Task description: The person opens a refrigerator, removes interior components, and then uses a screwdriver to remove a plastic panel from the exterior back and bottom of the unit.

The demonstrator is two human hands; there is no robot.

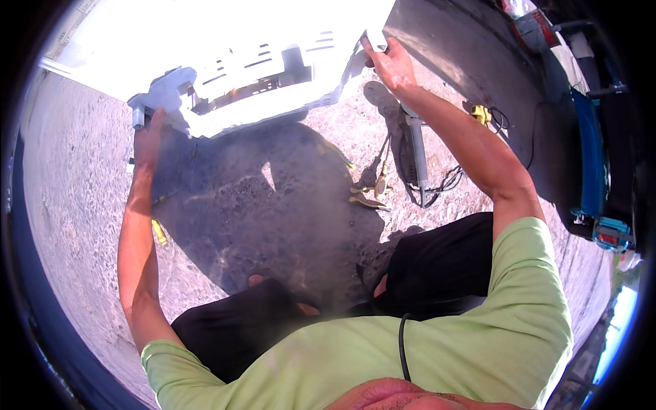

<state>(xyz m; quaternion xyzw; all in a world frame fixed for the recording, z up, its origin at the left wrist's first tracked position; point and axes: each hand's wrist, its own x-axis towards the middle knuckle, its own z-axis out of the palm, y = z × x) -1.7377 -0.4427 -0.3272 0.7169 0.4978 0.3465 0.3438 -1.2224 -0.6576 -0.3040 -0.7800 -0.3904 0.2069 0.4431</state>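
Note:
A large white casing (266,113) with slots and openings fills the top of the view, washed out by bright sun. My left hand (147,142) is closed on its left lower corner, with some fingers hidden behind the edge. At the right corner, my right hand (394,66) grips the casing too, fingers curled over the rim. Both arms are stretched forward. Through an opening in the casing, parts inside show dimly. What the fingertips press on underneath is hidden.
Right of the casing's shadow lies a grey corded power tool (415,154) with a black cable. A metal hand tool (370,201) and a brass-coloured piece (381,184) lie beside it. A yellow plug (481,113) is farther right; a yellow-handled tool (159,232) is at left.

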